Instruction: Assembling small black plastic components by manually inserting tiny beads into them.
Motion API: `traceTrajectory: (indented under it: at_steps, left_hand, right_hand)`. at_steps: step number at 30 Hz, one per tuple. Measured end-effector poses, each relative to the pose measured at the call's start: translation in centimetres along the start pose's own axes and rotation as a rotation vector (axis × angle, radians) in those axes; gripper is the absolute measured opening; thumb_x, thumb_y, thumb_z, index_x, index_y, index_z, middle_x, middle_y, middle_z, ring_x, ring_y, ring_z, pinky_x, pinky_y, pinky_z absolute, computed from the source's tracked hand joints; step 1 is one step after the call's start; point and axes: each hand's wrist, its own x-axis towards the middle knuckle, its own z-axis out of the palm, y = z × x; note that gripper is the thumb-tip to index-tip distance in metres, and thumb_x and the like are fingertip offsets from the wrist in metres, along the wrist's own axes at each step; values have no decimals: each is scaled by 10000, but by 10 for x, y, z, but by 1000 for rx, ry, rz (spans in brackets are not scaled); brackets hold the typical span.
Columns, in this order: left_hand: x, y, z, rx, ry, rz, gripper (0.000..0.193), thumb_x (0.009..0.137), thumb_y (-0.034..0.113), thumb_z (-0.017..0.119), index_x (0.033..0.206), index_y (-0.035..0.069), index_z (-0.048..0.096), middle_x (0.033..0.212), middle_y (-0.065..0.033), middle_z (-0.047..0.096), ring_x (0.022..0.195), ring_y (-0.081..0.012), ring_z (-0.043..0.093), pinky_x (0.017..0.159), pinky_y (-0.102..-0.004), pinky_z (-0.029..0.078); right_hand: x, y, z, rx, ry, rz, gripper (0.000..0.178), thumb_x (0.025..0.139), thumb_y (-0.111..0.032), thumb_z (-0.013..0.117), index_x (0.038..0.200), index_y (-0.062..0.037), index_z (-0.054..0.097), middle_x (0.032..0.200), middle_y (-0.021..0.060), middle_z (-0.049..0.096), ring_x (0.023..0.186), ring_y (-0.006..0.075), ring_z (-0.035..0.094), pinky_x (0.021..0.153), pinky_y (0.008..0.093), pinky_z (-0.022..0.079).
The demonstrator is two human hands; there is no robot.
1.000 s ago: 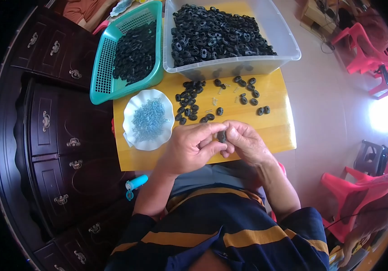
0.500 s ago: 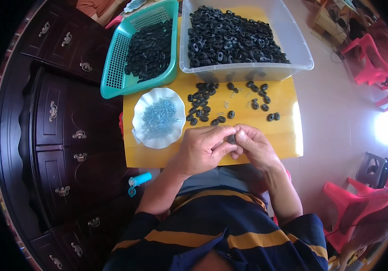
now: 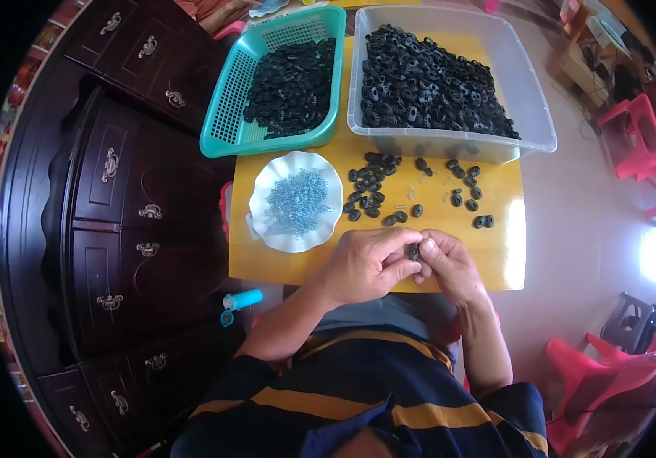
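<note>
Close to the table's near edge, my left hand (image 3: 368, 264) and my right hand (image 3: 454, 269) meet with their fingertips around one small black plastic cord lock (image 3: 414, 251). Both thumbs and forefingers pinch it; the fingers hide most of it. Beyond my hands lie several loose black cord locks (image 3: 374, 179), clustered in the middle and scattered to the right. A few tiny metal springs (image 3: 410, 194) rest among them. To the left, a white wavy-rimmed dish (image 3: 260, 229) holds a heap of small springs (image 3: 297, 202).
A green basket (image 3: 225, 114) and a clear plastic bin (image 3: 534, 122), both holding black pieces, stand at the back of the yellow table (image 3: 282, 267). Dark wooden drawers (image 3: 99, 175) line the left. Pink chairs (image 3: 588, 374) stand at right. Another person's arm (image 3: 217, 15) shows at top left.
The whole view has shifted, so table and containers appear further right and mostly lower. My hands keep their pinch on the cord lock, with little visible change in the fingers.
</note>
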Motion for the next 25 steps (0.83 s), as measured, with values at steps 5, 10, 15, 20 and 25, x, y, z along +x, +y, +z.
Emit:
traceTrajectory:
  at_steps: [5, 10, 15, 20, 25]
  left_hand:
    - [-7, -5, -8, -103, -80, -101, 353, 879, -10, 703, 1227, 44, 672, 743, -1, 597, 622, -55, 536, 550, -236, 429]
    - [-8, -35, -51, -12, 105, -343, 315, 923, 0, 620, 1228, 47, 688, 833, 78, 615, 651, 14, 462, 588, -179, 386]
    - [26, -52, -131, -72, 669, -259, 415, 945, 49, 633, 1351, -26, 592, 924, -29, 668, 724, -45, 567, 640, -199, 472]
    - [29, -53, -133, -36, 607, -214, 415, 940, 39, 645, 1348, -20, 596, 1113, -97, 717, 911, -90, 642, 785, -227, 524]
    - [4, -68, -73, 58, 368, -225, 229, 918, 69, 694, 1142, 51, 737, 919, 2, 713, 720, -42, 599, 666, -203, 478]
  right_hand:
    - [1, -2, 2, -158, -3, -14, 273, 1050, -277, 594, 975, -17, 625, 769, -14, 582, 707, 74, 543, 670, 238, 472]
    - [6, 12, -3, -303, -6, -6, 240, 1033, -238, 631, 951, -13, 621, 749, -25, 570, 675, 55, 549, 616, 226, 452]
    - [7, 12, -5, -379, 40, -60, 247, 1029, -235, 635, 917, -15, 619, 716, -31, 569, 663, 52, 556, 606, 229, 452]
    - [6, 10, -3, -456, 57, -63, 235, 1020, -229, 646, 926, -15, 628, 708, -23, 573, 656, 56, 563, 599, 237, 460]
    - [4, 6, 0, -563, 72, -62, 213, 1008, -219, 661, 935, -19, 638, 702, -5, 588, 645, 79, 577, 600, 246, 472]
